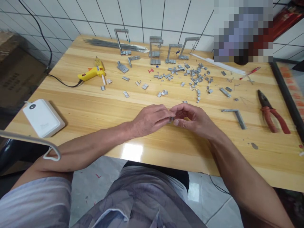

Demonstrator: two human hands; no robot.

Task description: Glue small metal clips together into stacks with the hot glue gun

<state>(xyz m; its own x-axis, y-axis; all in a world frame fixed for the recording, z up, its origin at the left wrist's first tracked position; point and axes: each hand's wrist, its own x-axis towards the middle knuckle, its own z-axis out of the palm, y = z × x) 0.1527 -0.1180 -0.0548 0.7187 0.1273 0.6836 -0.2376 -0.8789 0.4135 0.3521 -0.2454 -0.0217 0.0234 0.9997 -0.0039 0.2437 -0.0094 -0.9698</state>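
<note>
My left hand (152, 119) and my right hand (192, 118) meet at the fingertips above the front middle of the wooden table (99, 110). Between them is a small grey metal piece (171, 119), mostly hidden by the fingers. The fingers of both hands are closed round it. Many small grey pieces (196, 76) lie scattered beyond the hands. An L-shaped grey piece (239, 119) lies to the right of my right hand.
Several grey frames (168, 53) stand along the back, near thin metal rods (111, 45). A yellow glue gun (91, 73) and white power bank (44, 118) lie left. Red-handled pliers (272, 115) and a red pen (249, 73) lie right.
</note>
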